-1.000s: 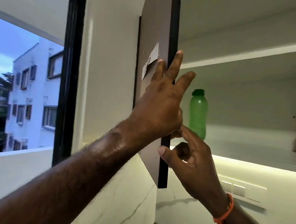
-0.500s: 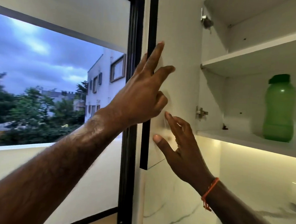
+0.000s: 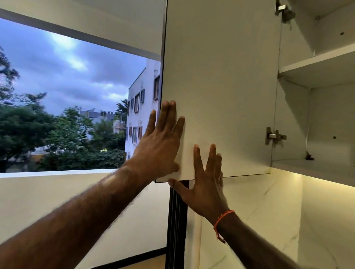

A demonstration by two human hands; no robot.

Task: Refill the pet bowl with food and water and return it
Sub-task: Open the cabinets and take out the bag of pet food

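Overhead, both hands lie flat on the white inner face of an open cabinet door (image 3: 219, 74): the left hand (image 3: 161, 141) near the door's free edge with fingers straight and close together, the right hand (image 3: 205, 177) lower, fingers spread, its thumb under the door's bottom edge. Neither hand grips anything. An orange thread (image 3: 221, 222) circles the right wrist. Two metal hinges (image 3: 274, 136) join the door to the cabinet, whose white shelves (image 3: 322, 68) show only a small dark object (image 3: 308, 156), too small to identify. A light strip glows beneath the lower shelf onto a marbled wall (image 3: 260, 222). Beyond the window (image 3: 70, 98) stand trees and a white building under grey cloud. No pet bowl appears, and no writing or labels can be read.
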